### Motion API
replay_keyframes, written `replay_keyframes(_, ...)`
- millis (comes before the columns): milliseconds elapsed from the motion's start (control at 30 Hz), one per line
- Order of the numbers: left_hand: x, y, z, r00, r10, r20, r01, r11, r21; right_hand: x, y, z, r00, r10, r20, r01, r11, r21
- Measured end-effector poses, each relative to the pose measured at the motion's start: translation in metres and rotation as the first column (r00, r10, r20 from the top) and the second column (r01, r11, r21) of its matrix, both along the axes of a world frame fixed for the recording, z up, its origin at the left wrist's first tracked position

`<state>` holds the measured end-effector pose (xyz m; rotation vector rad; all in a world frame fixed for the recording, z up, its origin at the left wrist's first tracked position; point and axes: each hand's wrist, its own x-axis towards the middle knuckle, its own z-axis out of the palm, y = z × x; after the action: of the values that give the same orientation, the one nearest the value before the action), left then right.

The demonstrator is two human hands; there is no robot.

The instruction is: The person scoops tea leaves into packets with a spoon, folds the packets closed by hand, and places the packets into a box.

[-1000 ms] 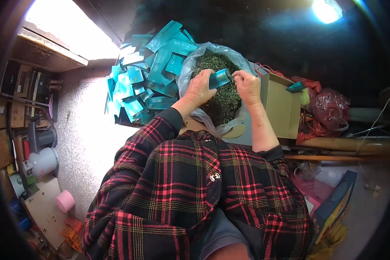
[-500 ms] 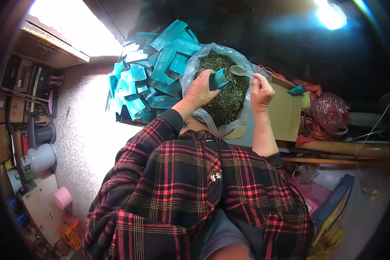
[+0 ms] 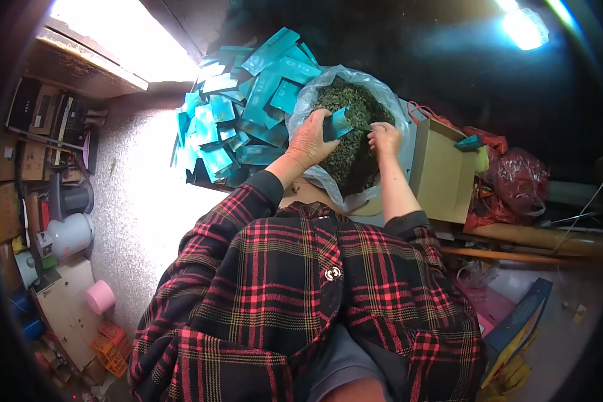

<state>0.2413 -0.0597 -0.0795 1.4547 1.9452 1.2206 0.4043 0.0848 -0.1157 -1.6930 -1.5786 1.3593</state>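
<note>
My left hand (image 3: 308, 142) is closed around a small teal packet (image 3: 338, 124), its mouth tilted to the right above the dried leaves. My right hand (image 3: 386, 139) is just to the right of the packet, fingers pinched on a spoon; most of the spoon is hidden or hard to see against the leaves. Beneath both hands, a clear plastic bag (image 3: 304, 100) stands wide open, full of dark green dried leaves (image 3: 355, 161). Left of the bag lies a heap of flat teal packets (image 3: 264, 94).
An open cardboard box (image 3: 442, 174) sits right of the bag, with a red plastic bag (image 3: 516, 177) beyond it. On the floor at left are a pink cup-like container (image 3: 100, 297) and an orange basket (image 3: 111, 348). A blue box (image 3: 519, 315) leans at lower right.
My right hand has moved left and inward with the spoon, from the bag's right rim to beside the packet. The spoon's bowl no longer shows clearly. My left hand stays nearly still.
</note>
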Motion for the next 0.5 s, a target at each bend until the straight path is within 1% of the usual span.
replay_keyframes(100, 0.000, 0.000, 0.000, 1.000, -0.007, -0.015, 0.007, 1.000, 0.006, 0.010, 0.002, 0.023, 0.980, -0.044, -0.196, 0.035, 0.998, -0.052)
replay_keyframes(200, 0.002, 0.003, 0.003, 0.999, -0.015, -0.045, 0.015, 1.000, -0.001, 0.015, 0.009, 0.047, 0.974, -0.047, -0.224, 0.039, 0.999, -0.038)
replay_keyframes(300, 0.004, 0.004, 0.006, 0.999, -0.003, -0.034, 0.000, 0.995, -0.102, 0.019, 0.010, 0.068, 0.970, -0.034, -0.242, 0.029, 0.999, -0.023)
replay_keyframes(400, 0.007, 0.009, 0.005, 0.999, -0.003, -0.050, -0.003, 0.995, -0.104, 0.022, 0.010, 0.086, 0.968, -0.002, -0.250, 0.004, 1.000, 0.006)
replay_keyframes(500, 0.010, 0.014, 0.006, 0.998, -0.002, -0.062, -0.004, 0.995, -0.100, 0.020, 0.007, 0.097, 0.965, 0.098, -0.243, -0.091, 0.995, 0.041)
